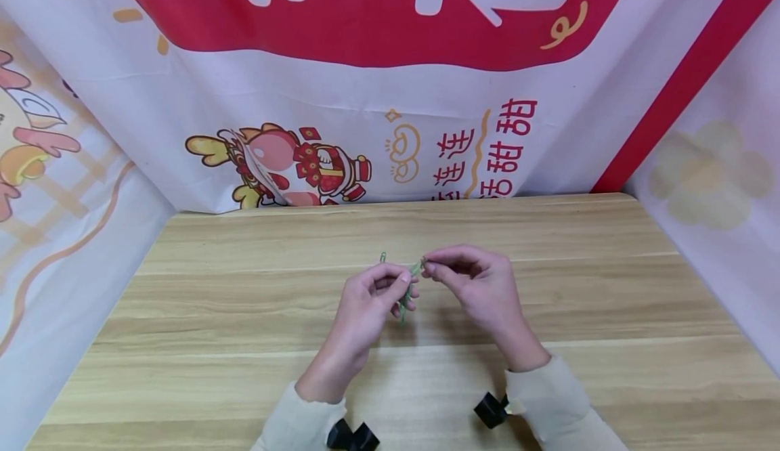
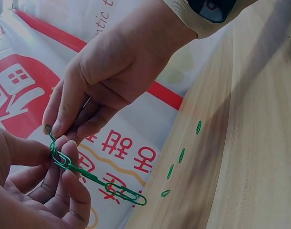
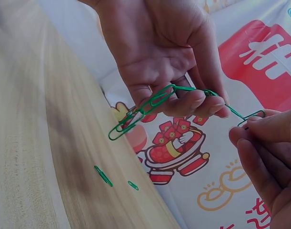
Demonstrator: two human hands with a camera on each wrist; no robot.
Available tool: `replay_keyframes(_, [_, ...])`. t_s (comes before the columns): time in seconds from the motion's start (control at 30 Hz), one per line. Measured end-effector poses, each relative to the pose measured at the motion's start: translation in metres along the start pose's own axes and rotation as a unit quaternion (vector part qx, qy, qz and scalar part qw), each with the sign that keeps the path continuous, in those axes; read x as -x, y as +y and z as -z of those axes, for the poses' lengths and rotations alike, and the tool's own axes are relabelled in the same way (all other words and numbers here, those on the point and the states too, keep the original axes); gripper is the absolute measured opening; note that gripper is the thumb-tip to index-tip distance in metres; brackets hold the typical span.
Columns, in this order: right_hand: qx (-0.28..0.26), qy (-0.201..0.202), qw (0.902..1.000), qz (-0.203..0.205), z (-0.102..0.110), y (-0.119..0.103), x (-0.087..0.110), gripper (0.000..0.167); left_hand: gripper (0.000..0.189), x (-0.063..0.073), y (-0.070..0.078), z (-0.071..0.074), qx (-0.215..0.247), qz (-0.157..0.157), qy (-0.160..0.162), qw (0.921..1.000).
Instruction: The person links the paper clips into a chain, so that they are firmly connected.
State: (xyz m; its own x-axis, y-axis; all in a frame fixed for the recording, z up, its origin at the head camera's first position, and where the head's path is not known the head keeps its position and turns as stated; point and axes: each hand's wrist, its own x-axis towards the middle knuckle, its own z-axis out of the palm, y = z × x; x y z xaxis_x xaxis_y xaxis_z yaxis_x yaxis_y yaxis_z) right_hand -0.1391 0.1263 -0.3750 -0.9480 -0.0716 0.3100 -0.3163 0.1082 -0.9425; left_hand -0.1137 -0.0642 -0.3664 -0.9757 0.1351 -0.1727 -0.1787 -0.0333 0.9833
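A chain of linked green paper clips (image 3: 185, 88) runs between the two hands, above the table. My left hand (image 1: 361, 309) pinches one of its links between thumb and forefinger. The rest of the chain lies across the left fingers and dangles below them, ending in a free clip (image 2: 128, 192) in the left wrist view. With thumb and fingertips, my right hand (image 1: 484, 288) grips the paper clip (image 3: 255, 114) at the chain's other end, a little to the right of the left hand. Fingers partly cover the links where they are held.
Several loose green paper clips (image 2: 182, 156) lie in a row on the wooden table (image 1: 213, 315); one clip (image 1: 382, 256) shows beyond the left hand. Printed cloth (image 1: 341, 85) hangs behind the table's far edge and at both sides.
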Motion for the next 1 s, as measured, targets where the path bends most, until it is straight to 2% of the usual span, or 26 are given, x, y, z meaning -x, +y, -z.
replay_keyframes(0.27, [0.023, 0.005, 0.9996, 0.015, 0.0, 0.001, 0.0, 0.011, 0.017, -0.001, -0.003, -0.003, -0.003, -0.009, 0.003, 1.0])
replay_keyframes(0.53, [0.042, -0.017, 0.9989, 0.01, 0.001, 0.002, -0.001, 0.012, 0.015, -0.001, -0.003, -0.001, -0.006, -0.01, 0.017, 0.9998])
replay_keyframes(0.67, [0.076, -0.03, 0.9966, 0.01, 0.001, 0.002, -0.001, 0.013, 0.014, -0.001, -0.003, -0.001, -0.003, -0.014, 0.015, 0.9998])
replay_keyframes(0.8, [0.113, -0.043, 0.9926, 0.01, 0.003, 0.003, -0.001, 0.016, 0.015, -0.001, -0.003, 0.0, -0.005, -0.007, 0.011, 0.9999])
replay_keyframes(1.0, [0.13, -0.058, 0.9897, -0.015, 0.013, 0.002, -0.003, 0.019, 0.019, -0.002, -0.002, 0.003, -0.015, 0.009, 0.017, 0.9997])
